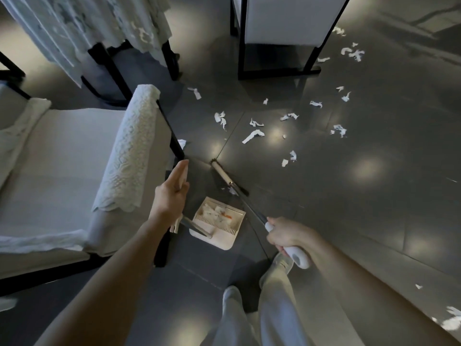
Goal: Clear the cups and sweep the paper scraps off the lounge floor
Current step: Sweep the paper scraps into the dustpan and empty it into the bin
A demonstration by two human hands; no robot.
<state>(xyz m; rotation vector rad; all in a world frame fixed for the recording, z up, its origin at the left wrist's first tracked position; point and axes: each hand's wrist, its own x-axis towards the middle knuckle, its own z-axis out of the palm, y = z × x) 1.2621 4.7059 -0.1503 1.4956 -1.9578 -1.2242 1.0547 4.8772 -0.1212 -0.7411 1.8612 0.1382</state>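
Hands both grip tools: the left hand (172, 193) holds the cream plastic dustpan (224, 242) by its handle, the right hand (287, 236) the white-handled broom (227, 177). Some scraps sit in the pan, so sweeping seems partly done. Many torn white paper scraps (257, 133) litter the glossy dark tile floor (349, 208) beyond, past the lace-draped white armchair (74, 158). No cups are visible.

Scattered paper scraps (254, 135), broom (227, 178), dustpan (233, 233)

Noted at left: pale armchair (62, 158), black-framed, lace cover (127, 151) draped over its near arm. Behind it, table (109, 68) on black legs under a hanging lace cloth (74, 26). At top centre, white black-framed unit (282, 21), cut off by the edge.
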